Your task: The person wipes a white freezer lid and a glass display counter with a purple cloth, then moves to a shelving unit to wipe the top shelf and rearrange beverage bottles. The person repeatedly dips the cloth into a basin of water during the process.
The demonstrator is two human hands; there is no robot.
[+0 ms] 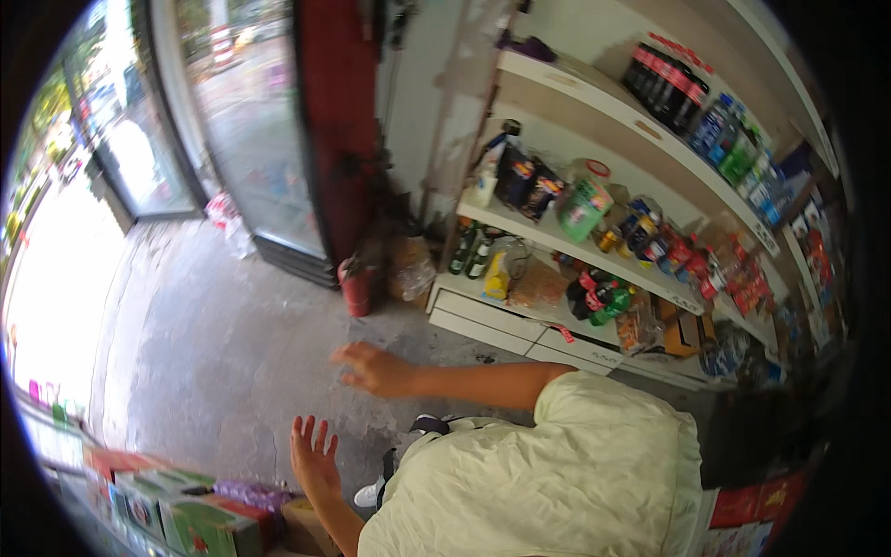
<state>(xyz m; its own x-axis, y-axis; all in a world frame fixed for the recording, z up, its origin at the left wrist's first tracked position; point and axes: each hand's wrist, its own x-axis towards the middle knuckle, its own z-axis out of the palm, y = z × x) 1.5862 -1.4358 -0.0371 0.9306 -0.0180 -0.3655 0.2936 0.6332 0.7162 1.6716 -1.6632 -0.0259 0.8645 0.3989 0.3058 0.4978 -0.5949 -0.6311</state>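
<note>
Both arms reach out from a pale yellow-green shirt [543, 473]. My right hand [379, 370] is above the grey concrete floor [230, 355], slightly blurred, with its fingers apart and nothing held. Lower in the view, my left hand [317, 456] is raised, its palm partly showing and its fingers spread, also holding nothing. It is nearest to the stacked cartons [216, 526] at the lower left, without visibly touching them. Parts of my shoes [367, 494] show beyond the shirt.
White shelves [605, 87] with bottled drinks [665, 87], a green-labelled jug [585, 209] and packets stand at the upper right. A red bucket-like container [355, 285] stands by a red pillar [341, 125]. Glass doors [257, 132] are at the upper left, with plastic bags [233, 223] beside them.
</note>
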